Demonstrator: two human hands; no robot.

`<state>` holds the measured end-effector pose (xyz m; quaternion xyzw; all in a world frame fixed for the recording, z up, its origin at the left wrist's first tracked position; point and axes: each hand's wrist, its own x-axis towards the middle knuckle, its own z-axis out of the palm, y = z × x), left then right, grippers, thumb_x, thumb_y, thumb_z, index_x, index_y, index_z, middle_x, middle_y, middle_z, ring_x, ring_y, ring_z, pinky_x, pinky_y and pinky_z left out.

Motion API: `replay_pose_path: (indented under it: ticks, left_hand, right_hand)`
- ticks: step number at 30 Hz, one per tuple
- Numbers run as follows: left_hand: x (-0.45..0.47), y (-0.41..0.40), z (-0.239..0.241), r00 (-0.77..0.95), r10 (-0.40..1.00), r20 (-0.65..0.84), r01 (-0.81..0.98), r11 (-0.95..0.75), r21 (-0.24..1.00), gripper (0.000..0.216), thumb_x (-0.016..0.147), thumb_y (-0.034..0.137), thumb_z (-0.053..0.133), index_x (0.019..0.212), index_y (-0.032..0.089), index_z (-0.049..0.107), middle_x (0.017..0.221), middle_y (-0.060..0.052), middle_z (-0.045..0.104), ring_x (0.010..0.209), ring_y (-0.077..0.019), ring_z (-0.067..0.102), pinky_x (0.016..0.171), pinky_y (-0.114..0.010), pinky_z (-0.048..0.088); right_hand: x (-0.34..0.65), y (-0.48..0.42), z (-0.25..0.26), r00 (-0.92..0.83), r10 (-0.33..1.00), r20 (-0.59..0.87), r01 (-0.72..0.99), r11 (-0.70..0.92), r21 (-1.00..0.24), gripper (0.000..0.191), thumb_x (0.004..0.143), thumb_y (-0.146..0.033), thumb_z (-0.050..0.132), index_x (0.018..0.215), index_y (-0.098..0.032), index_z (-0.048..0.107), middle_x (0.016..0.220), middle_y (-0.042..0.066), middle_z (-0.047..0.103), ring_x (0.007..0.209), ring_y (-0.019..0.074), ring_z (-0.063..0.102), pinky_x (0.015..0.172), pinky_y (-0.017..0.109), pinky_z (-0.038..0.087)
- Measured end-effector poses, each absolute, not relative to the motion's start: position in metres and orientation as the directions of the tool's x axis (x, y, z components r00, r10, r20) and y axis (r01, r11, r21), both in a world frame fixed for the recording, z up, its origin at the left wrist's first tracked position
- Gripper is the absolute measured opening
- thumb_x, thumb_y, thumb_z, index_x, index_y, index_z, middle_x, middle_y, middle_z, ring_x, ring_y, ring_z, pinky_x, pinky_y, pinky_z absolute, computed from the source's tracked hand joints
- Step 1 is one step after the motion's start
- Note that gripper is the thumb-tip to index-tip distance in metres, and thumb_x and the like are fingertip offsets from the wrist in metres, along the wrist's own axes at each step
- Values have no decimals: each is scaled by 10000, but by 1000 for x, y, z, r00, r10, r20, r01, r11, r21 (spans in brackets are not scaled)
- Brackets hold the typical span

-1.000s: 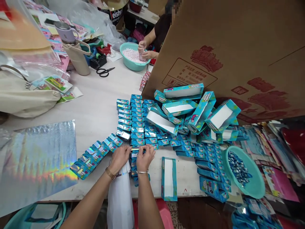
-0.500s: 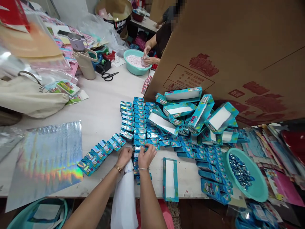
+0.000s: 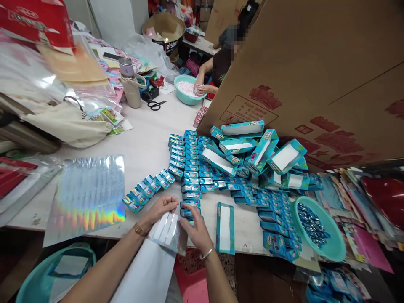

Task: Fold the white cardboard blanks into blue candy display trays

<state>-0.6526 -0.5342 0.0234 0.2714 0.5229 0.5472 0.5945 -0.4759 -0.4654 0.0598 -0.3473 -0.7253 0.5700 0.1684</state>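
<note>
Rows of small blue candy boxes (image 3: 191, 168) lie flat on the white table (image 3: 148, 143). My left hand (image 3: 161, 207) curls over the top edge of a white backing sheet (image 3: 167, 229) that hangs off the table's front edge. On the nearest small box (image 3: 189, 209) of the middle column rests my right hand (image 3: 196, 225), its fingers bent on that box. A short diagonal row of holographic-topped boxes (image 3: 147, 189) lies just left of my left hand.
A holographic sheet (image 3: 86, 195) lies at front left. Larger open blue cartons (image 3: 252, 151) pile against a big cardboard box (image 3: 315, 80). A teal bowl of wrapped candies (image 3: 317, 227) sits at right, one flat carton (image 3: 224, 227) beside my right hand. Another person works at a far teal bowl (image 3: 187, 90).
My view has tilted up and back. Both hands have drawn toward the table's front edge; the right hand slid down the column to a nearer box, and the white sheet now shows between them.
</note>
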Motion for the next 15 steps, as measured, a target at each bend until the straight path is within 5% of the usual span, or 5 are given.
replay_pose_path:
  ticks: [3, 7, 11, 15]
  left_hand:
    - [-654, -555, 42, -160, 931, -327, -345, 258, 903, 393, 723, 491, 612, 911, 147, 578, 702, 17, 526, 588, -94, 434, 550, -208, 335]
    - [-656, -576, 64, -59, 961, -270, 34, 272, 962, 300, 777, 429, 564, 889, 163, 643, 783, -7, 591, 655, -118, 464, 565, -212, 339]
    - [-653, -591, 78, 10, 970, -243, 319, 228, 920, 356, 864, 385, 439, 635, 154, 587, 572, 24, 489, 561, -109, 395, 538, -234, 280]
    - [-642, -597, 82, -92, 979, -181, 389, 203, 899, 377, 883, 377, 400, 587, 167, 504, 546, 33, 434, 546, -110, 372, 550, -247, 269]
  right_hand:
    - [-471, -485, 61, -759, 593, -269, 313, -31, -949, 203, 815, -311, 587, 959, -189, 660, 874, 24, 656, 802, 159, 584, 711, 261, 460]
    - [-471, -497, 68, -728, 637, -253, 298, -38, -954, 160, 836, -307, 556, 860, -183, 654, 753, -3, 636, 686, 141, 564, 623, 237, 441]
    - [-468, -503, 86, -768, 634, -92, 303, 232, -924, 172, 872, -273, 512, 910, -217, 669, 838, 25, 663, 780, 172, 599, 706, 282, 462]
    - [-460, -503, 94, -851, 513, 115, 302, 655, -693, 248, 889, -209, 469, 1025, -258, 670, 860, 53, 668, 820, 196, 594, 754, 331, 443]
